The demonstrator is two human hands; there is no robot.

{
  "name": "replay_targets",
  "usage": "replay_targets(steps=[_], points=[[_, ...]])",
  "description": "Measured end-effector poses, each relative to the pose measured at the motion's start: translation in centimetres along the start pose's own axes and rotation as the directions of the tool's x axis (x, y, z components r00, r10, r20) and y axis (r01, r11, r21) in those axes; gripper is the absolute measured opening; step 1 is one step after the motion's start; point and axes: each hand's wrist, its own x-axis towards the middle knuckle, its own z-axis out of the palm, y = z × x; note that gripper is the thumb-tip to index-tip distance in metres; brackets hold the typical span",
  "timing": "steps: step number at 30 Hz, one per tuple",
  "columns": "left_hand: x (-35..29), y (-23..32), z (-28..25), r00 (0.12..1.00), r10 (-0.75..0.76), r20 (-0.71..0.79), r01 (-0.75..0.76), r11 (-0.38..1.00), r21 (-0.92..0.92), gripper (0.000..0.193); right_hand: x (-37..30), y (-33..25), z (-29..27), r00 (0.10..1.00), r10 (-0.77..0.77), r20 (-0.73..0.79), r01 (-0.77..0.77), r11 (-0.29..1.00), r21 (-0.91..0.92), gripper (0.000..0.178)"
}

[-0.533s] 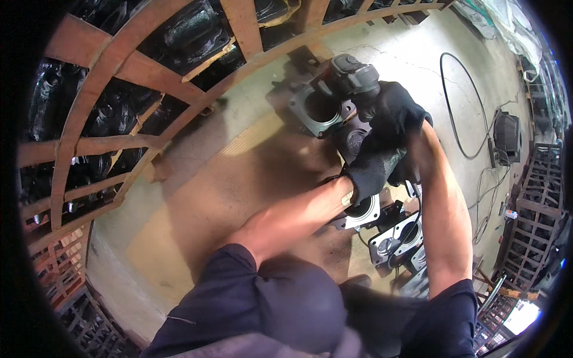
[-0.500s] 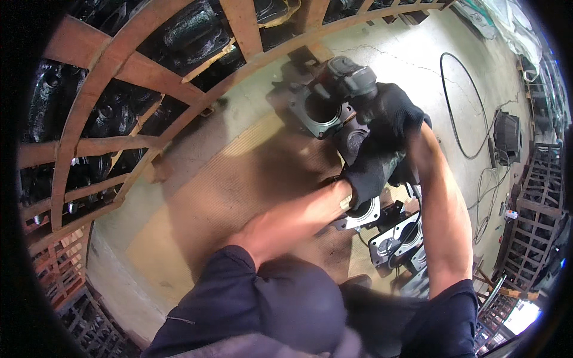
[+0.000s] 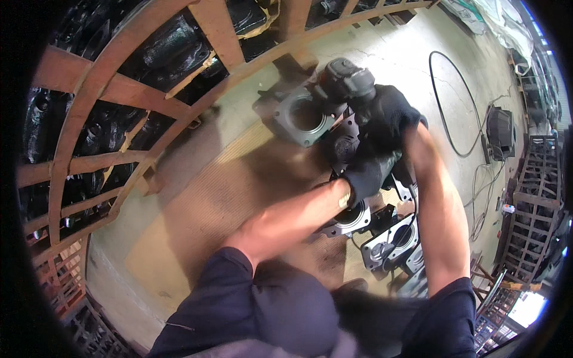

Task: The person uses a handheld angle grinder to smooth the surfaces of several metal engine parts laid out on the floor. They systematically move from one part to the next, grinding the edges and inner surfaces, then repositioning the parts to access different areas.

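My right hand, in a black glove, is wrapped round a dark, bulky tool that looks like a power tool; its exact kind I cannot make out. Close below, my gloved left hand is closed on the lower part of the same tool, its fingers mostly hidden. A black cord hangs down beside my right forearm. Just left of the tool's end sits a grey metal casting with a large round bore, slightly blurred. A dark part with a round face lies between that casting and my left hand.
More bored metal castings stand below my hands, near my feet. A brown ribbed sheet covers the floor. Brown slatted crates with black-wrapped parts rise at the left. A looped black cable and a black box lie at right.
The view has shifted, so the crates and castings sit a little further left. Both hands keep their hold on the tool, which is slightly further right relative to the bored casting.
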Motion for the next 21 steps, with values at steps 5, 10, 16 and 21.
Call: replay_targets(steps=[5, 10, 16, 21], points=[[1.5, 1.5, -2.9, 0.984, -0.126, 0.126, 0.118, 0.991, 0.066, 0.029, 2.1, 2.8, 1.2, 0.99, 0.138, -0.004, -0.135, 0.977, 0.162, 0.031], [-1.8, 0.4, -0.7, 0.994, -0.002, -0.105, -0.018, 0.983, -0.185, 0.031, 2.2, 1.6, 2.7, 0.97, 0.208, 0.125, -0.238, 0.919, 0.316, 0.035], [-0.7, -0.4, -0.6, 0.988, -0.118, 0.099, 0.148, 0.901, -0.408, 0.035, 1.4, -0.2, 1.1, 0.997, 0.053, 0.049, -0.057, 0.996, 0.073, 0.035], [1.2, 2.1, -1.6, 0.964, -0.18, 0.196, 0.154, 0.978, 0.139, 0.032, 0.1, 2.8, 0.1, 0.998, -0.047, -0.032, 0.046, 0.998, -0.04, 0.033]])
